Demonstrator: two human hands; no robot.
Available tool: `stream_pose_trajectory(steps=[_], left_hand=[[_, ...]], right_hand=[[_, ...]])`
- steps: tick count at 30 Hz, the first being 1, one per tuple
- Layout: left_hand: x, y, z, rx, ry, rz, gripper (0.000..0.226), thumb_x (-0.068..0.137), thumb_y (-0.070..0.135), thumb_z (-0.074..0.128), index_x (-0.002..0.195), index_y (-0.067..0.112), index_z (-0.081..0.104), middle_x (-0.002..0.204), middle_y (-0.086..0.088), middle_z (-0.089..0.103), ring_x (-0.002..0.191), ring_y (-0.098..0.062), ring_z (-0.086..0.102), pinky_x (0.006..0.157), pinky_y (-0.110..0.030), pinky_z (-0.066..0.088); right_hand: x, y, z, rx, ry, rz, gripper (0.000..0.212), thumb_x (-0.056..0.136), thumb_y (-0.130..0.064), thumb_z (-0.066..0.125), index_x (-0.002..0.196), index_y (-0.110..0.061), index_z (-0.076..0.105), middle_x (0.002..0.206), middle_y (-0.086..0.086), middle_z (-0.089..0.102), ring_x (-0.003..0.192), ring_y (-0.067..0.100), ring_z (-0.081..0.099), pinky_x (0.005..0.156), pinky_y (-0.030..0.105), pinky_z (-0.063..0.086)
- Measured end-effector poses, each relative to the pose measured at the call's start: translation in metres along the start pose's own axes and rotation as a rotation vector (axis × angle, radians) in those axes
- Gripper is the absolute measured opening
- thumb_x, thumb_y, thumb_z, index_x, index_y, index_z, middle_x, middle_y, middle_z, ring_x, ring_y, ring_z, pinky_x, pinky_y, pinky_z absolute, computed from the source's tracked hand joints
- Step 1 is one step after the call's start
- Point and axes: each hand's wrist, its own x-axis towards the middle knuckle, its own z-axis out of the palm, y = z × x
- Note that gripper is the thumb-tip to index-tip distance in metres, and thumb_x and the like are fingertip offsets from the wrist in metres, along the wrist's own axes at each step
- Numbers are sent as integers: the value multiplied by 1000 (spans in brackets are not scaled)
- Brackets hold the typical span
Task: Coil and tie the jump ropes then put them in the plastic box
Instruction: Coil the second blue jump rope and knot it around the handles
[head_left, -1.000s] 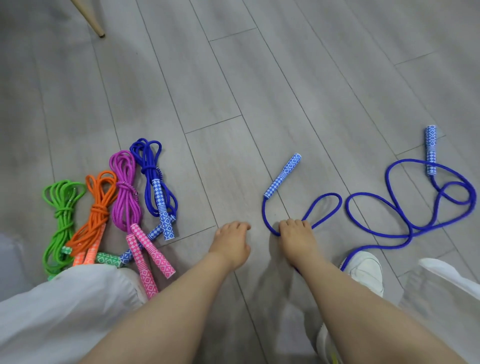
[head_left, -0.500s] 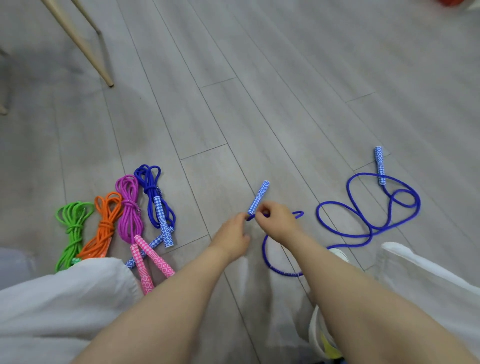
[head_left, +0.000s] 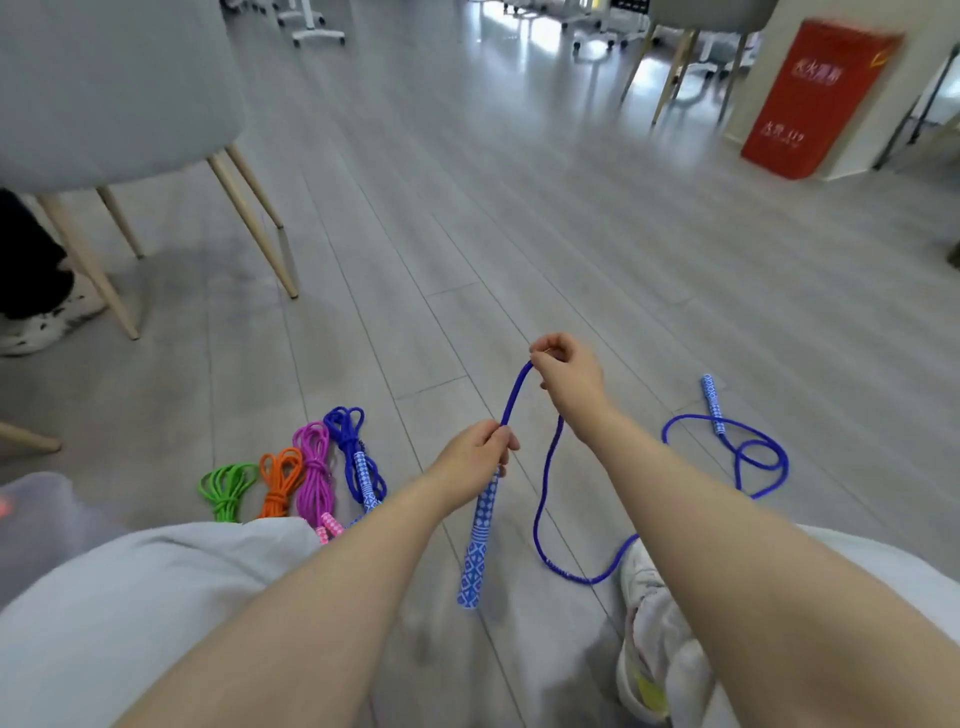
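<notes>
Blue jump rope (head_left: 546, 470) hangs loose between both hands above the grey plank floor (head_left: 519, 234). Its near handle (head_left: 478, 540), patterned blue and white, dangles downward from the left hand (head_left: 475, 457), whose fingers are curled round the handle's top end where the cord leaves it. From that grip the cord rises up and to the right to the right hand (head_left: 569, 374), which is held higher and further out and pinches the cord between thumb and curled fingers. Past the pinch the cord drops in a long slack loop, touches the floor just beside a white sneaker (head_left: 649, 623), then passes behind the right forearm and lies on the floor in open curls to the far handle (head_left: 712, 402), which lies flat on the floor, well apart from both hands. To the left of the left hand, four coiled and tied ropes lie side by side on the floor: a green rope (head_left: 226, 488), an orange rope (head_left: 280, 480), a magenta rope (head_left: 313, 470) and a second blue rope (head_left: 356, 457), their lower ends partly hidden by a light trouser leg (head_left: 156, 597). A grey chair (head_left: 104, 83) with pale wooden legs stands at the upper left, and a red cabinet (head_left: 813, 96) stands against the wall at the upper right.
</notes>
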Motion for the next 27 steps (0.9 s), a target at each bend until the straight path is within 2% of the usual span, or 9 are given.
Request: stream_pose_trajectory(steps=[7,10,13,15,17,20,23,25,27], left_hand=[[-51,57,-32,-41,156,136,30,97,23,40,75,18,60,65,4,45,61,-16,46,72,-35,45],[-72,84,-47,-89,218,206,30,97,22,42,74,16,61,66,3,45,56,-14,44,66,-30,46],[-93,103,-63,-182,235,297,31,101,21,42,75,14,59,59,5,41,53,-12,41,65,-27,46],[-103,110,-76,-316,246,338,30,102,21,41,77,13,56,54,7,36,49,-11,40,67,-30,46],[-109,116,-90,-522,266,372,29,103,21,40,80,13,54,51,8,34,47,-10,39,62,-27,46],[-117,124,-117,-944,312,391,30,104,24,39,79,15,50,47,11,34,43,-6,38,54,-21,45],[-120,124,-141,-1321,391,348,32,103,26,39,75,16,48,45,10,33,39,-6,34,54,-19,40],[-120,121,-145,-1402,457,280,32,103,25,37,74,17,49,45,10,33,37,-6,32,53,-21,38],[-119,119,-135,-1341,440,188,34,103,24,35,74,16,51,44,10,32,36,-6,32,52,-20,36]], right_hand=[[-40,-57,-38,35,-67,-44,21,86,-2,53,85,-23,59,82,0,55,74,17,50,71,32,44],[-58,-68,-49,2,-84,-72,26,82,4,51,86,-21,59,77,1,53,67,16,47,70,34,40],[-75,-71,-62,-94,-134,-127,22,84,0,57,82,-21,61,71,1,52,65,16,46,69,34,38],[-84,-70,-72,-143,-154,-154,17,87,-7,62,79,-22,61,71,0,55,64,14,46,69,32,39],[-90,-71,-82,-132,-138,-150,14,89,-13,64,78,-20,61,72,-1,55,64,13,46,69,30,39],[-92,-75,-97,-71,-78,-180,14,90,-14,66,77,-19,63,70,-3,57,65,13,49,69,32,45],[-93,-80,-109,-47,-21,-207,10,90,-13,65,80,-16,66,71,-3,58,69,14,51,67,31,48],[-96,-84,-111,-21,-2,-211,12,91,-12,62,81,-16,67,68,-3,55,66,15,48,62,30,46],[-100,-90,-106,16,19,-206,14,93,-13,60,81,-18,67,64,-3,50,61,14,44,58,29,42]])
